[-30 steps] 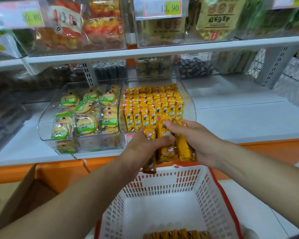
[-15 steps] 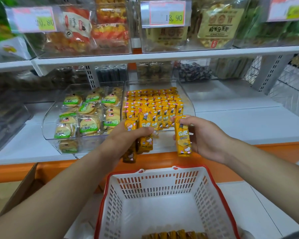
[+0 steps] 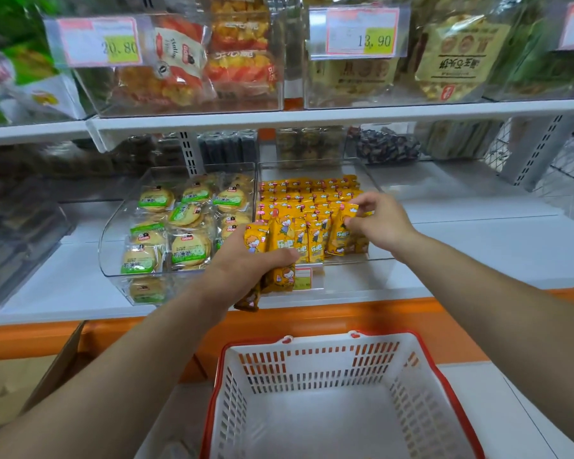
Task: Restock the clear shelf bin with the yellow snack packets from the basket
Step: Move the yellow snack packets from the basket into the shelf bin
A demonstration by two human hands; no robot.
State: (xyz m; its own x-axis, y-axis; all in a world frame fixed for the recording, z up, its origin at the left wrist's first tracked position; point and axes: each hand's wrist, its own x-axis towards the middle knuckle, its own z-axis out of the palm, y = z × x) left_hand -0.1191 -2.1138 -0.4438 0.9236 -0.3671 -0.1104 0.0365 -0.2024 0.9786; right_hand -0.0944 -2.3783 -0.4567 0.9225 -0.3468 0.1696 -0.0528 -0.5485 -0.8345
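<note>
The clear shelf bin (image 3: 376,260) on the white shelf holds rows of upright yellow snack packets (image 3: 307,202). My left hand (image 3: 246,263) grips a bunch of yellow packets (image 3: 280,250) just in front of the bin's front wall. My right hand (image 3: 380,221) pinches one yellow packet (image 3: 342,231) at its top edge and holds it upright at the front right row of the bin. The white basket with a red rim (image 3: 312,341) stands below, close to me; its visible floor is bare.
A second clear bin (image 3: 113,226) with green-labelled round biscuits sits to the left of the yellow one. An upper shelf (image 3: 312,115) with snack bins and price tags overhangs. An orange ledge (image 3: 345,313) runs below the shelf. A cardboard box (image 3: 30,376) stands at lower left.
Both hands have risen from over the basket to the bin. My right hand carried its single packet forward into the bin's front row. The camera tilted up, hiding the basket's near end.
</note>
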